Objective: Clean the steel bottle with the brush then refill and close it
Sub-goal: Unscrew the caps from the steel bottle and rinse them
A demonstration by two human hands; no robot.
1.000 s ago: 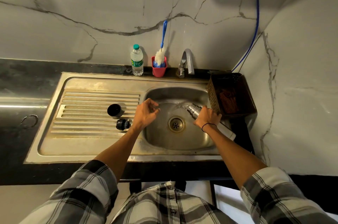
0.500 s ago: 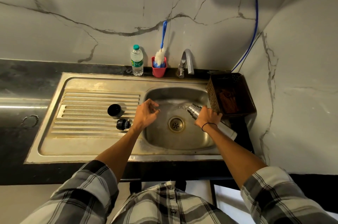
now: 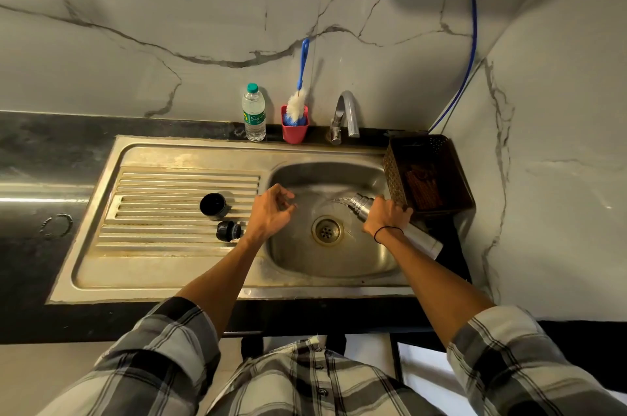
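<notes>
My right hand [image 3: 386,216] grips the steel bottle [image 3: 362,205] around its middle. The bottle is tipped with its mouth down and to the left over the sink basin [image 3: 325,178], and water pours from the mouth. My left hand [image 3: 269,213] hovers at the basin's left rim, fingers loosely curled, holding nothing. The bottle's black cup lid [image 3: 213,205] and black stopper [image 3: 228,231] lie on the ribbed drainboard [image 3: 163,198]. A blue-handled brush with white bristles [image 3: 298,100] stands in a red cup [image 3: 294,129] behind the sink.
A plastic water bottle with a green cap [image 3: 253,113] stands beside the red cup. The steel tap [image 3: 346,113] rises behind the basin. A dark brown basket [image 3: 429,174] sits right of the basin against the wall. The drain [image 3: 327,230] lies mid-basin.
The bottle's base has dropped slightly as water keeps pouring from it. My left hand stays where it was.
</notes>
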